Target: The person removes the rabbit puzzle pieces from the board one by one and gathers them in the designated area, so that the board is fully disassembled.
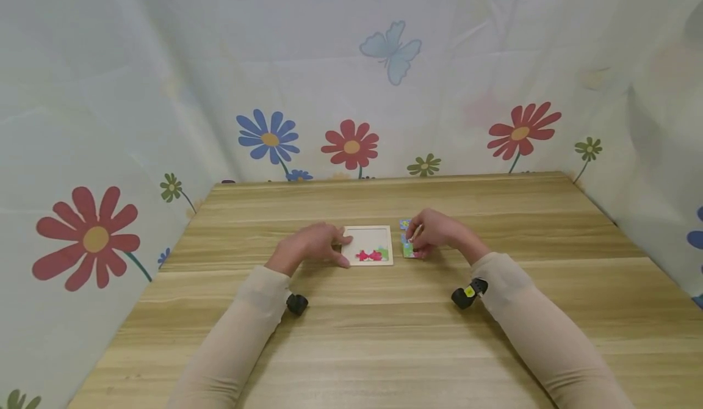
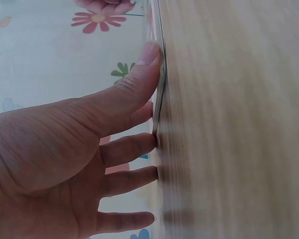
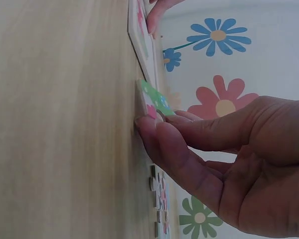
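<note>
A shallow square puzzle tray (image 1: pixel 367 265) lies on the table, with pink and green puzzle pieces (image 1: pixel 371 255) along its near side. At its left edge, my left hand (image 1: pixel 318 243) touches the frame with the thumb near the front corner; the fingers look fairly straight in the left wrist view (image 2: pixel 127 149). My right hand (image 1: pixel 436 229), to the right of the tray, pinches a green puzzle piece (image 3: pixel 157 98) with a pink patch between thumb and fingers. One edge of that piece is close to the table; whether it touches I cannot tell.
More puzzle pieces lie by the right hand: a blue and yellow one (image 1: pixel 404 223) in the head view, and several (image 3: pixel 162 199) beyond the fingers in the right wrist view. A wooden table (image 1: pixel 351 336) meets a flower-printed curtain (image 1: pixel 307 79) at the back.
</note>
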Action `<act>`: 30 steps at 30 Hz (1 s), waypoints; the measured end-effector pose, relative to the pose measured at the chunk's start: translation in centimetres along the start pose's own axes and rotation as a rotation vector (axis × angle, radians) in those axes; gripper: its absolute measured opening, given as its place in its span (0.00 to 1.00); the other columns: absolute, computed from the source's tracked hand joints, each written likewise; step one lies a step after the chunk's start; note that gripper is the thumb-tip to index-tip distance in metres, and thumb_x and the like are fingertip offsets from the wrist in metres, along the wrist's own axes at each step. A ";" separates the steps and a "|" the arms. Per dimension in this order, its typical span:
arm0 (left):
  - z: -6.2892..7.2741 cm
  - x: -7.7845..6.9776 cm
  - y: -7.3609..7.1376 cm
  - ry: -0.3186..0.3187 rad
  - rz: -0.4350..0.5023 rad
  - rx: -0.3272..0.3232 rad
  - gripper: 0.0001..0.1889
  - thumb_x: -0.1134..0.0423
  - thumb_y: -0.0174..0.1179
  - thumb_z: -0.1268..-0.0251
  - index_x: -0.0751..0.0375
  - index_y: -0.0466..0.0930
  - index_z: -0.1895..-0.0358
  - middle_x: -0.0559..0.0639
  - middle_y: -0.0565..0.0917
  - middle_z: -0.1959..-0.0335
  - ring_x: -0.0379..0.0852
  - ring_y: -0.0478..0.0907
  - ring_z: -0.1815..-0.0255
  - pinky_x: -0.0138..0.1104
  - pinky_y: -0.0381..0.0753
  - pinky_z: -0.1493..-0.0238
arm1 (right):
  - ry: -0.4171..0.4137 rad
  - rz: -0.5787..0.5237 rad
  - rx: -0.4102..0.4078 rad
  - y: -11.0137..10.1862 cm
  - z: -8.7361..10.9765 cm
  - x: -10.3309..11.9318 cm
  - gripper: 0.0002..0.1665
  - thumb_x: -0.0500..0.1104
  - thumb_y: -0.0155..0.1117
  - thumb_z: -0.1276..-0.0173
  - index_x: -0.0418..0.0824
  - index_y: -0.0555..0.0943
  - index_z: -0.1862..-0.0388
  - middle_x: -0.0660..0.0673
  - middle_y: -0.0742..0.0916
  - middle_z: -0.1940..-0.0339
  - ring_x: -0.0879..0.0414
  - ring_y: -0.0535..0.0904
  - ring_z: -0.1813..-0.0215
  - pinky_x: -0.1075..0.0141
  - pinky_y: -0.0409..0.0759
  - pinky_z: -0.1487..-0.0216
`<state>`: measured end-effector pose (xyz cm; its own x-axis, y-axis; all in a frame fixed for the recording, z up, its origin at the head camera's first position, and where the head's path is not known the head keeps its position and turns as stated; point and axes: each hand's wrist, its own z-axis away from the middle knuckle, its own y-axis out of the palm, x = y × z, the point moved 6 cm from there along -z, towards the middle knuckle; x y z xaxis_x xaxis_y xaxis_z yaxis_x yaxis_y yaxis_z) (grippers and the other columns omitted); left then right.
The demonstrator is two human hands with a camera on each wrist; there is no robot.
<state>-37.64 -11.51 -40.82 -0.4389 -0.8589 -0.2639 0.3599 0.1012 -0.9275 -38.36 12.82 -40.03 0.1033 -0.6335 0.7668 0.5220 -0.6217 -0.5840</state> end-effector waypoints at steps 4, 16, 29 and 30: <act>0.0 0.1 0.0 -0.012 0.002 -0.005 0.38 0.42 0.71 0.45 0.46 0.71 0.29 0.53 0.62 0.24 0.53 0.57 0.23 0.44 0.55 0.25 | -0.018 0.028 0.005 0.2 -0.1 -0.1 0.10 0.24 0.59 0.35 0.24 0.81 0.56 0.40 0.84 0.70 0.57 0.83 0.77 0.65 0.84 0.70; -0.2 0.3 0.1 -0.010 0.004 -0.003 0.39 0.42 0.71 0.46 0.46 0.71 0.29 0.53 0.63 0.24 0.54 0.57 0.23 0.45 0.55 0.25 | 0.019 0.110 -0.024 0.6 -0.4 0.0 0.12 0.22 0.60 0.40 0.26 0.85 0.58 0.41 0.87 0.71 0.59 0.82 0.78 0.66 0.84 0.72; -0.2 0.3 0.2 -0.015 0.011 -0.005 0.39 0.42 0.72 0.46 0.46 0.72 0.30 0.53 0.64 0.24 0.53 0.59 0.24 0.45 0.58 0.26 | 0.001 0.163 -0.035 0.8 -0.2 0.5 0.10 0.23 0.62 0.40 0.28 0.87 0.62 0.40 0.88 0.73 0.57 0.83 0.77 0.64 0.85 0.71; -0.2 0.3 0.2 -0.013 0.009 -0.005 0.39 0.42 0.72 0.46 0.46 0.72 0.30 0.53 0.64 0.25 0.53 0.59 0.24 0.45 0.58 0.26 | 0.000 0.164 -0.036 0.8 -0.2 0.5 0.10 0.23 0.63 0.40 0.28 0.87 0.62 0.40 0.88 0.73 0.57 0.83 0.78 0.64 0.85 0.71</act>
<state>-37.91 -11.64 -41.11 -0.4249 -0.8643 -0.2692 0.3599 0.1115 -0.9263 -38.04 11.91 -40.15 0.1849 -0.7277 0.6605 0.4671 -0.5263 -0.7105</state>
